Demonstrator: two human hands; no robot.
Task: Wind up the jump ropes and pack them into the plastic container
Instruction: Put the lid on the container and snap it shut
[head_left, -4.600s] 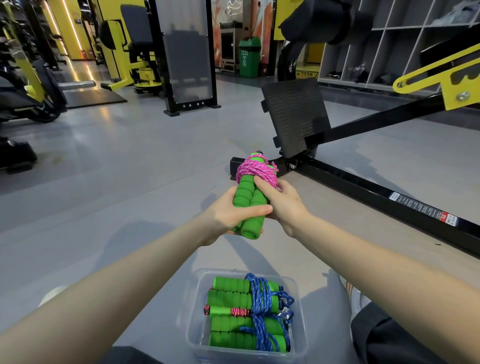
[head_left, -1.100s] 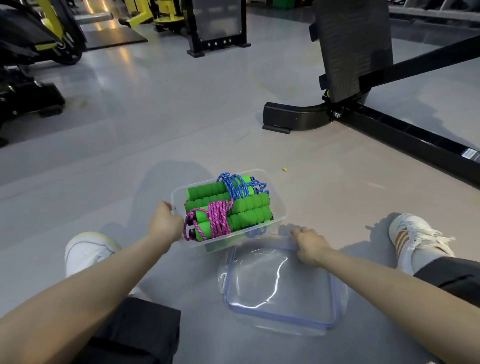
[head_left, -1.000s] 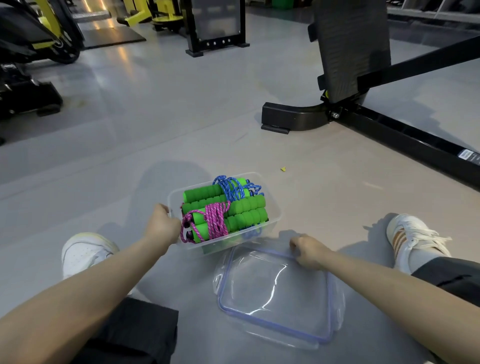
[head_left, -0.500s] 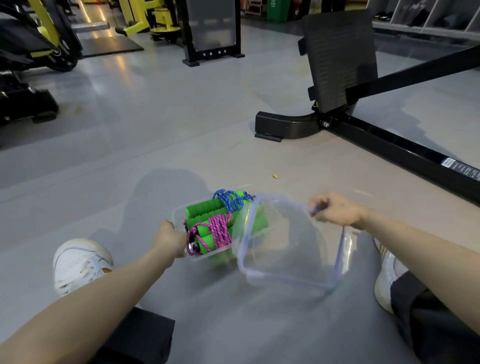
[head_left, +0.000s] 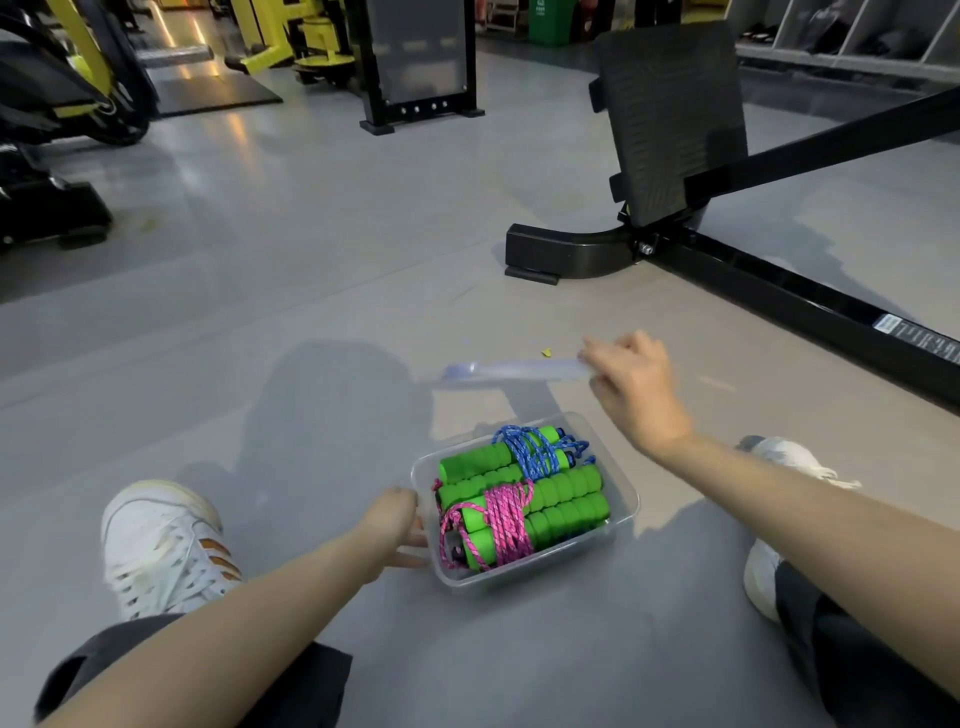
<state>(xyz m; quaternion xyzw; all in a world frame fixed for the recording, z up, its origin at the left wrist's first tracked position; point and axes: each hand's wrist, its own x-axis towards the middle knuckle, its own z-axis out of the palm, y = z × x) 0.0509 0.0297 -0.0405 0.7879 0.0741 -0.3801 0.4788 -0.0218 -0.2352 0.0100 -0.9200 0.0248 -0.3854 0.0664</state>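
A clear plastic container (head_left: 621, 499) sits on the grey floor between my legs. Inside lie wound jump ropes with green foam handles: one bound in pink cord (head_left: 506, 519), one in blue cord (head_left: 535, 452). My left hand (head_left: 395, 525) grips the container's left wall. My right hand (head_left: 631, 384) holds the clear lid (head_left: 506, 371) by its right edge. The lid hangs in the air above and behind the container, seen almost edge-on and blurred.
A black exercise machine with a footplate (head_left: 670, 119) and a long base rail (head_left: 810, 306) stands on the floor to the right and ahead. My white shoes (head_left: 161, 545) flank the container. Yellow and black gym machines (head_left: 67, 83) stand far left.
The pink-corded rope went from my hands into the container. My right hand took the lid off the floor and has raised it above the container; my left hand stayed on the container's wall.
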